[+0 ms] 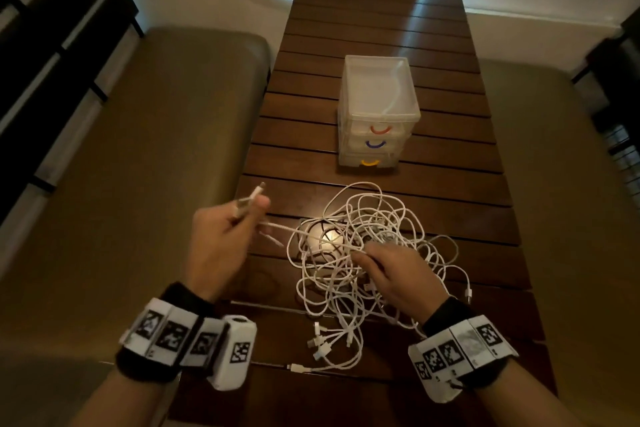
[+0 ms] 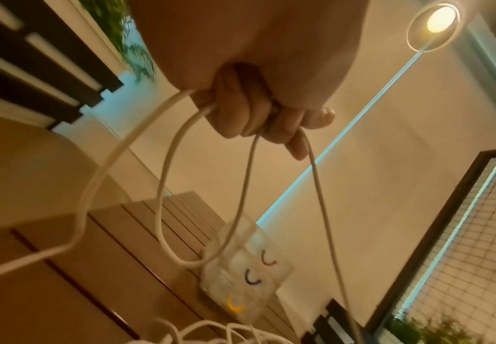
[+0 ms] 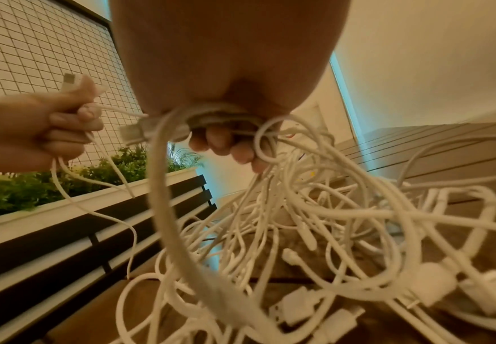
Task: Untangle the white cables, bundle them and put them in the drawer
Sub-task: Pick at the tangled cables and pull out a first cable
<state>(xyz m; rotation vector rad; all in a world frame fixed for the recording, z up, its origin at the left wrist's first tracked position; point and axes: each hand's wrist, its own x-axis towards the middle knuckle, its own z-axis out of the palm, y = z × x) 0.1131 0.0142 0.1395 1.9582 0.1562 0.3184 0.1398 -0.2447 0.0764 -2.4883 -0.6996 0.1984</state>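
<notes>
A tangle of white cables [image 1: 367, 253] lies on the dark slatted wooden table [image 1: 381, 28]. My left hand [image 1: 221, 236] is raised at the table's left edge and grips loops of one cable, its plug [image 1: 257, 191] sticking up past the thumb. In the left wrist view the left hand [image 2: 258, 116] has fingers curled round several strands of cable [image 2: 164, 186]. My right hand [image 1: 398, 270] sits on the tangle and grips a bunch of cables [image 3: 220, 118]. A clear plastic three-drawer unit [image 1: 379, 111] stands behind the pile, drawers closed.
Padded benches [image 1: 138, 149] flank the table on both sides. Several loose plugs [image 1: 320, 345] lie near the table's front edge. Dark slatted frames stand at the far left and right.
</notes>
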